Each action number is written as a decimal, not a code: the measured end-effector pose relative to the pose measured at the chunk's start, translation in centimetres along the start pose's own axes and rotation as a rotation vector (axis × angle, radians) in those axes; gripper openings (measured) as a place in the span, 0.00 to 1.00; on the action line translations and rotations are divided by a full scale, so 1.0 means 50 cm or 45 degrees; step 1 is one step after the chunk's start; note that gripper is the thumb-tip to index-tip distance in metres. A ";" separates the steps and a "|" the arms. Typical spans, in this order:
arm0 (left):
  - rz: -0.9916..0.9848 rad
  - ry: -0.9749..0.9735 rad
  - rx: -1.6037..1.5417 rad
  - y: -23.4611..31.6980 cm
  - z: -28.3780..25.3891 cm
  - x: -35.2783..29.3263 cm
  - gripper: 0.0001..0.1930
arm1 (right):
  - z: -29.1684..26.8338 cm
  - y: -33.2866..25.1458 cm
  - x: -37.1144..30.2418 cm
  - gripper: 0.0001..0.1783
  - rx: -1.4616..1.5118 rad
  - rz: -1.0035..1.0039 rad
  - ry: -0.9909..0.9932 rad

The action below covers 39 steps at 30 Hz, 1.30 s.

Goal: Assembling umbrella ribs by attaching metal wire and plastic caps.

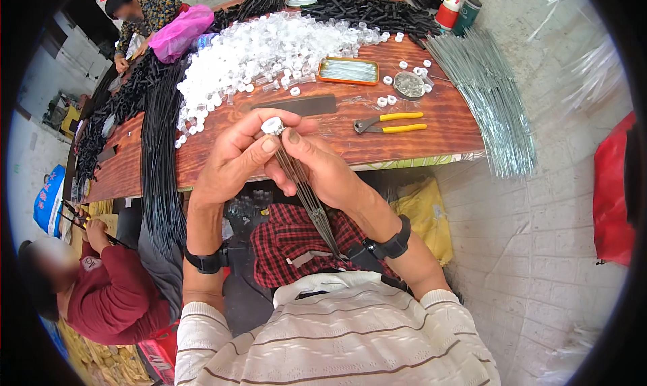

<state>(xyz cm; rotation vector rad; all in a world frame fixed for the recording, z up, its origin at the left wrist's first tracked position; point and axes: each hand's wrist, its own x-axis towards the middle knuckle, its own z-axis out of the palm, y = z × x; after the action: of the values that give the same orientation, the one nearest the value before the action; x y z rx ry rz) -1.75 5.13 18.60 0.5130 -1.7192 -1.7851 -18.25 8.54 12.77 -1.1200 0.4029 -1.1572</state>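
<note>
My left hand (237, 155) is closed with thumb and fingers on a small white ring-shaped plastic cap (271, 125). Below that cap hangs a bundle of thin metal rods (304, 194), slanting down over my lap. The thumb and fingers of my right hand (322, 167) are wrapped round the upper end of these rods, just under the cap. Whether the cap is fixed to the rods, my fingers hide. Beyond my hands, a flat dark bar (306, 105) and yellow-handled pincers (397, 122) lie on the wooden table (445, 126).
White and clear plastic caps (236, 66) form a big heap. An orange tray (349, 82) holds thin metal pieces; a round dish (409, 84) sits beside it. Long silvery rods (488, 103) overhang the right edge, black rods (162, 150) the left. Two people (114, 285) work at left.
</note>
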 end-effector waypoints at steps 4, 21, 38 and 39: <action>-0.043 -0.012 -0.055 -0.002 -0.002 0.006 0.21 | -0.010 -0.017 0.000 0.26 0.212 0.138 -0.072; 0.080 0.207 0.206 -0.013 0.022 0.021 0.16 | 0.003 0.002 -0.085 0.12 -0.864 -0.301 0.698; 0.108 0.228 0.307 -0.010 0.032 0.012 0.16 | -0.006 -0.009 -0.106 0.06 -0.962 -0.200 0.478; 0.114 0.244 0.303 -0.009 0.033 0.010 0.16 | -0.010 -0.009 -0.110 0.06 -0.961 -0.199 0.479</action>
<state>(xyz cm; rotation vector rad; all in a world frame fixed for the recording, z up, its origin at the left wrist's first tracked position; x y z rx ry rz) -3.29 6.04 18.34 0.6728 -1.7975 -1.4285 -21.10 13.11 11.46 -1.5968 1.1253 -1.4034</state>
